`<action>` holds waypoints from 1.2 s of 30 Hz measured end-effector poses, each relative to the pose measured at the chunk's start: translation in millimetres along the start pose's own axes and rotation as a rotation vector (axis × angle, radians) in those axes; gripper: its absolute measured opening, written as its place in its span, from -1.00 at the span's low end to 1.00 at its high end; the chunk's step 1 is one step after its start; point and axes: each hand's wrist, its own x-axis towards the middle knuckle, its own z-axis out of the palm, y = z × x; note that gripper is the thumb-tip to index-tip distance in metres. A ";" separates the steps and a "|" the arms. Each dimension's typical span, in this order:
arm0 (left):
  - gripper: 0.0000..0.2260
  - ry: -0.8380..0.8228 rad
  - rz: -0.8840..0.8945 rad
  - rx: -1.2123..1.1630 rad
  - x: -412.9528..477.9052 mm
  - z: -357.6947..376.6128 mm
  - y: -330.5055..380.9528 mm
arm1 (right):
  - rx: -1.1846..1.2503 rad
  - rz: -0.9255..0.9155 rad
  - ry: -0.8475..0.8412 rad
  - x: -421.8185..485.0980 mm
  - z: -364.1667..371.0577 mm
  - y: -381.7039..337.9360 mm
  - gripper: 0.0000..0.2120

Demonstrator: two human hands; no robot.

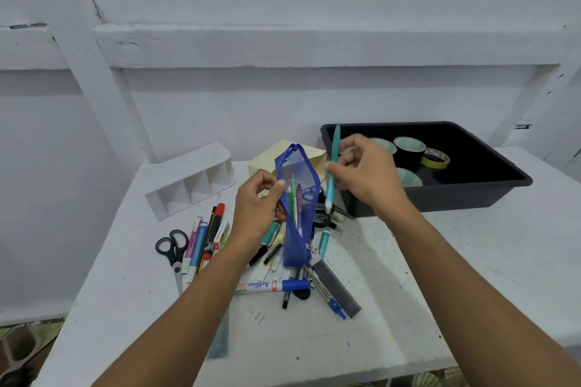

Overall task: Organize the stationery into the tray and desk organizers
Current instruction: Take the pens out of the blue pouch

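My left hand [255, 210] grips the open edge of a blue mesh pencil pouch [298, 198], held upright above the table with a few pens showing inside. My right hand [366, 174] pinches a teal pen [332, 166], held almost upright just right of the pouch. Under the pouch lies a heap of loose stationery, with a blue-capped white marker [272, 286] and a grey ruler [338, 287] at its front. The black tray [490, 190] stands at the right with rolls of tape [409, 148] in it. A white desk organizer [191, 181] lies at the back left.
Black-handled scissors [174, 250] and a row of pens and markers [204, 239] lie left of the heap. A cream box [290, 158] sits behind the pouch. The white table [408, 308] ends at a front edge near me; a wall runs behind.
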 end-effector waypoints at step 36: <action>-0.85 0.041 0.041 0.032 -7.2 -15.4 9.8 | -0.396 0.063 -0.255 -44.4 25.1 74.2 -0.74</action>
